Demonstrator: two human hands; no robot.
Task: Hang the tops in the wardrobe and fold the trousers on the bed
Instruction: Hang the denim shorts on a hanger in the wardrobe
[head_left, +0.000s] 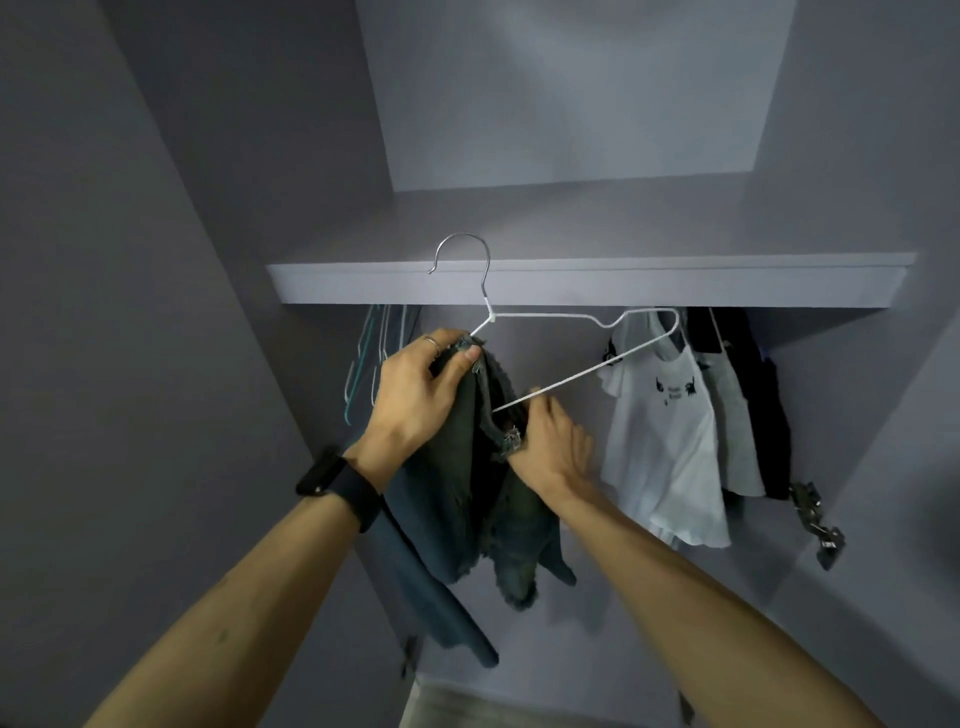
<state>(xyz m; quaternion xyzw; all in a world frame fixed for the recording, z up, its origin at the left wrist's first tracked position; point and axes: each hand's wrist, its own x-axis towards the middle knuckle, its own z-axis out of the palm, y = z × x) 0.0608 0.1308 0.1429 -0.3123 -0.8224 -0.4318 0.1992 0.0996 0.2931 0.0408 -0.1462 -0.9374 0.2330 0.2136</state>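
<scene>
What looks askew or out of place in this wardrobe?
The white wire hanger is tilted, its hook hanging on nothing. The frayed denim garment bunches on one end, pinched by the left hand; the other end is bare.

- Dim overall, cool grey-violet cast — brightest on the far upper back panel (571, 93) and the front of the shelf (571, 283).
- Deep shadow under the shelf and along the left wall (130, 260).
- Slight motion blur on the right hand (553, 447); left hand (421, 395) sharper.
- Wide-angle bending of straight lines toward the edges — soft, grainy corners.
</scene>
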